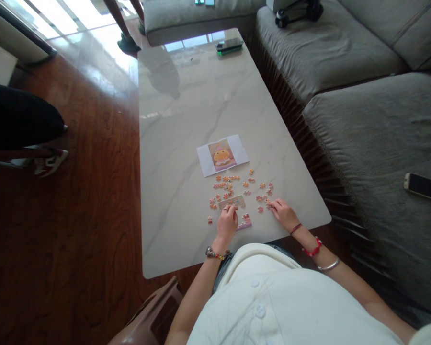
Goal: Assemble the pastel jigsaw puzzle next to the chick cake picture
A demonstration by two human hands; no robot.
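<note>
My left hand (228, 222) is closed over the table, its fingers curled. Whatever it may hold is hidden. It covers part of a joined pink and purple puzzle section (245, 222), and just beyond it lies another joined, patterned strip (239, 200). To the right, my right hand (284, 214) pinches at a small pink puzzle piece (267, 202) among a loose group. One pink piece (260, 210) lies just left of those fingertips. Orange and pink loose pieces (225, 186) spread beyond the left hand, below a white sheet (204, 160) with a printed yellow cartoon figure (221, 155).
The marble-patterned table (179, 191) bears a dark phone-like object (230, 45) at its far end. A grey sofa (373, 124) runs along the right, with a phone (425, 187) on it. A brown plastic stool (151, 316) stands lower left. Another person's shoe (51, 162) shows at left.
</note>
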